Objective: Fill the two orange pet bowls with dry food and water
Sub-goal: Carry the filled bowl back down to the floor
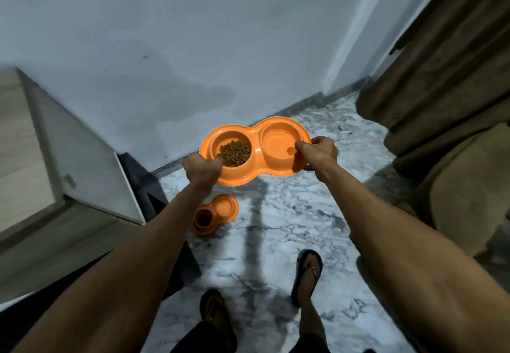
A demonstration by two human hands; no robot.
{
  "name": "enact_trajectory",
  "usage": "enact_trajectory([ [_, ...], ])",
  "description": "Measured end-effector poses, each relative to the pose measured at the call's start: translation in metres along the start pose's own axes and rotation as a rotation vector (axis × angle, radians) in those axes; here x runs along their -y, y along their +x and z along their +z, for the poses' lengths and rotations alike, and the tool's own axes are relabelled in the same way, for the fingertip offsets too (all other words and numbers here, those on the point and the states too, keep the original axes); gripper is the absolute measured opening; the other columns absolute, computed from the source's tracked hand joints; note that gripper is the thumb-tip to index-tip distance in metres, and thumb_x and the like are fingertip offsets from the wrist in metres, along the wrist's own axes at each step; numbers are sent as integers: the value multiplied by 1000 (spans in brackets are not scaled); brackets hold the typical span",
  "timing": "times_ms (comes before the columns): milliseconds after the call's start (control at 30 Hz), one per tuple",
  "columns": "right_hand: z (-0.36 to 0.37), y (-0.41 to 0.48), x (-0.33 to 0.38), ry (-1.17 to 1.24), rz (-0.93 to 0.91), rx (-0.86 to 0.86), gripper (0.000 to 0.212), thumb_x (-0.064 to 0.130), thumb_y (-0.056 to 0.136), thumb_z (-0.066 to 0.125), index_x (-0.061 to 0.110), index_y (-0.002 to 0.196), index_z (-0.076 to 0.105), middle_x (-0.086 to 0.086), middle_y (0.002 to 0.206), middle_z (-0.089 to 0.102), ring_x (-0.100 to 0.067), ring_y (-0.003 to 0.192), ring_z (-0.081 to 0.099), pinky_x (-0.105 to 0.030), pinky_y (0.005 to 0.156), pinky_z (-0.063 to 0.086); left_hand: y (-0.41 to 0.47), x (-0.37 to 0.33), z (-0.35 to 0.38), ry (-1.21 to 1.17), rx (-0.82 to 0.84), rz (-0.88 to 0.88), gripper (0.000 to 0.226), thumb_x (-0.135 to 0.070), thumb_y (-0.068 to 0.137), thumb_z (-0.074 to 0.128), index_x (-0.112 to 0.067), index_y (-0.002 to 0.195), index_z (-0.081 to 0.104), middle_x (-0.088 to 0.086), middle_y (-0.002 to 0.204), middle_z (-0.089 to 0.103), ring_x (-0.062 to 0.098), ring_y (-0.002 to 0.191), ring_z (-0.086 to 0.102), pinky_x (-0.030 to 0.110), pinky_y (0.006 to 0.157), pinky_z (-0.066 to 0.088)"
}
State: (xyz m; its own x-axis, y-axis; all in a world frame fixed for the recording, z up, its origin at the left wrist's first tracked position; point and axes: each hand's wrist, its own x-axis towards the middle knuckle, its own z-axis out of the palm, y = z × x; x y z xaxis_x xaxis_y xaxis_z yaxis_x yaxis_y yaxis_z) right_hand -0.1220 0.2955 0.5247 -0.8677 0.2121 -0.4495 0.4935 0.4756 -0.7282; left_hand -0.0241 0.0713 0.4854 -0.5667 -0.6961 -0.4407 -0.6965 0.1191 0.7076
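An orange double pet bowl [256,172] is held out in the air in front of me. My left hand [202,170] grips its left rim and my right hand [318,154] grips its right rim. Brown dry food [236,152] lies in its left cup. The right cup [277,143] looks to hold clear water. A second orange double bowl [220,212] sits on the marble floor below, near my left forearm. Its left cup looks dark with food; what its right cup holds I cannot tell.
A pale wooden cabinet [36,143] stands at the left, with a dark object [143,184] beside it against the white wall. Brown curtains [447,90] hang down to the floor at the right. My feet in sandals [307,272] stand on the marble floor.
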Motion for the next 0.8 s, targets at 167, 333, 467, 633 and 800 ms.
enact_trajectory([
  [167, 37, 115, -45, -50, -7, 64, 62, 34, 67, 74, 11, 122, 59, -10, 108, 65, -29, 92, 67, -48, 78, 60, 51, 23, 92, 5, -26, -92, 61, -39, 55, 56, 6, 95, 65, 28, 106, 64, 39, 98, 63, 35, 63, 46],
  [333, 85, 229, -117, -112, -19, 131, 67, 36, 67, 75, 11, 126, 57, -3, 101, 61, -28, 92, 67, -49, 80, 59, 114, 76, 197, 1, -85, -167, 54, -38, 61, 62, 1, 98, 65, 24, 104, 64, 37, 97, 62, 42, 77, 53],
  [467, 132, 306, -191, -143, -23, 157, 66, 38, 64, 74, 13, 124, 60, 5, 86, 60, -26, 91, 66, -49, 81, 59, 164, 140, 279, 37, -102, -179, 47, -36, 72, 69, 2, 99, 66, 25, 102, 64, 39, 97, 62, 41, 78, 50],
  [633, 192, 382, -286, -168, -13, 202, 68, 37, 63, 72, 12, 125, 60, 11, 82, 56, -26, 93, 67, -48, 81, 59, 216, 225, 367, 74, -105, -192, 66, -49, 57, 59, 5, 95, 66, 30, 100, 65, 42, 99, 61, 46, 81, 53],
  [800, 244, 435, -364, -190, -6, 224, 68, 37, 64, 72, 12, 126, 61, 2, 91, 64, -27, 91, 68, -48, 81, 59, 252, 293, 433, 112, -106, -232, 33, -28, 79, 74, 2, 81, 61, 25, 83, 61, 34, 80, 60, 42, 67, 44],
])
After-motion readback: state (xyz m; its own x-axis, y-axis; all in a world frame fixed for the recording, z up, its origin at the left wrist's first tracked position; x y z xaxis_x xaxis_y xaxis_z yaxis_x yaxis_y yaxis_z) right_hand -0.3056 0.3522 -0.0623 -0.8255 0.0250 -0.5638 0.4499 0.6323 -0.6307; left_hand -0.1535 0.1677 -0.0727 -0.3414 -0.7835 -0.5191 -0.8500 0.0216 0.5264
